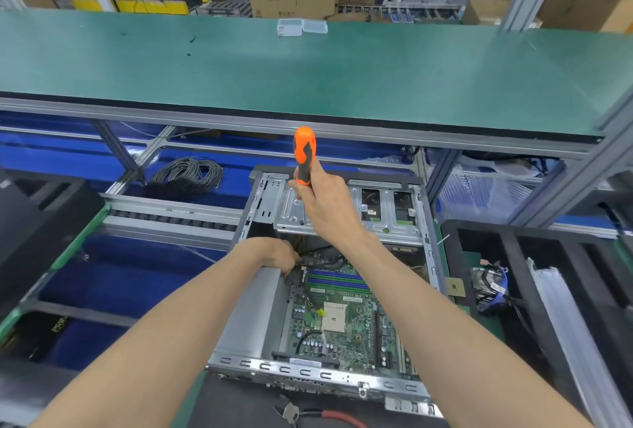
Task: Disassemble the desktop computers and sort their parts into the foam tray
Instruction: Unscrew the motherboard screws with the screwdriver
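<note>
An open desktop computer case (424,222) lies in front of me with its green motherboard (346,318) exposed. My right hand (323,203) grips an orange and black screwdriver (304,153) upright over the metal drive cage (387,218) at the case's far end. My left hand (279,253) reaches into the case beside the grey power supply (253,318), its fingers at a bundle of black cables (322,258); whether it holds them is hidden. A black foam tray (513,256) stands to the right, holding a fan with blue wiring (488,285).
Red-handled pliers (308,414) lie at the near edge below the case. A coil of black cable (188,175) sits on the blue shelf at the back left. Two clear plastic boxes (301,26) rest on the green upper shelf. Black foam (30,222) stands at the left.
</note>
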Demonstrator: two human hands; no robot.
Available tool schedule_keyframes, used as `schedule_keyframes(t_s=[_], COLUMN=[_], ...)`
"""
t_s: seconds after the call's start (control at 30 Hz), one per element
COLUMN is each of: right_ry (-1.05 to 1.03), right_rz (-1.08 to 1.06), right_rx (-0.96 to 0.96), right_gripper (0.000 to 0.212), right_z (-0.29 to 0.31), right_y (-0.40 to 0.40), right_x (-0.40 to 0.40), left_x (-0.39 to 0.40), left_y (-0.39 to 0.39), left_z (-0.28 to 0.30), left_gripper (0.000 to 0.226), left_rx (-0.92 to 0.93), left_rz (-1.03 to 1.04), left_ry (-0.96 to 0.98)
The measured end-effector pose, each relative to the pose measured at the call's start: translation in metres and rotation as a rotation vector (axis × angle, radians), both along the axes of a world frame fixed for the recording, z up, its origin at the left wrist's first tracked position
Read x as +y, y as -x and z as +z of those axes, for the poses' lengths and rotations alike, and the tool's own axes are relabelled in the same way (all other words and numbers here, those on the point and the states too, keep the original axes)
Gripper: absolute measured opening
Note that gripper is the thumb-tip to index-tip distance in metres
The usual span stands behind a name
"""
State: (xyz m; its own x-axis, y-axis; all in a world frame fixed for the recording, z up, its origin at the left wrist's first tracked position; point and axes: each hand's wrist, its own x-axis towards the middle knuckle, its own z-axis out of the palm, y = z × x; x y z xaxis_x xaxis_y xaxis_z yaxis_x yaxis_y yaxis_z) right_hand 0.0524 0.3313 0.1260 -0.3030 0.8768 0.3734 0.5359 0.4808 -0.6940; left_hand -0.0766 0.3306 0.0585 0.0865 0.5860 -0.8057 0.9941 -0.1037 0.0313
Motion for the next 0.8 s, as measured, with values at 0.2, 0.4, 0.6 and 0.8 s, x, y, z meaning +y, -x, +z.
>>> schedule_keyframes(t_s=[0.2, 0.4, 0.6, 0.8], right_ry=[-0.05, -0.05, -0.041, -0.044], right_rz=[-0.006, -0.014, -0.029, -0.019], right_rx=[-0.011, -0.028, -0.003, -0.031], right_gripper=[0.024, 0.023, 0.02, 0.023], right_z=[0.001, 0.005, 0.007, 0.006], right_y=[0.002, 0.005, 0.002, 0.001], right_x=[0.0, -0.001, -0.001, -0.003], left_x=[0.0, 0.003, 0.004, 0.004], left_y=[-0.002, -0.002, -0.006, -0.001], left_z=[-0.007, -0.01, -0.016, -0.022], left_gripper=[0.081, 0.09, 0.082, 0.09], left_rx=[0.07, 0.115, 0.111, 0.072], left_rz=[0.002, -0.058, -0.088, 0.006], left_ry=[0.092, 0.111, 0.053, 0.06])
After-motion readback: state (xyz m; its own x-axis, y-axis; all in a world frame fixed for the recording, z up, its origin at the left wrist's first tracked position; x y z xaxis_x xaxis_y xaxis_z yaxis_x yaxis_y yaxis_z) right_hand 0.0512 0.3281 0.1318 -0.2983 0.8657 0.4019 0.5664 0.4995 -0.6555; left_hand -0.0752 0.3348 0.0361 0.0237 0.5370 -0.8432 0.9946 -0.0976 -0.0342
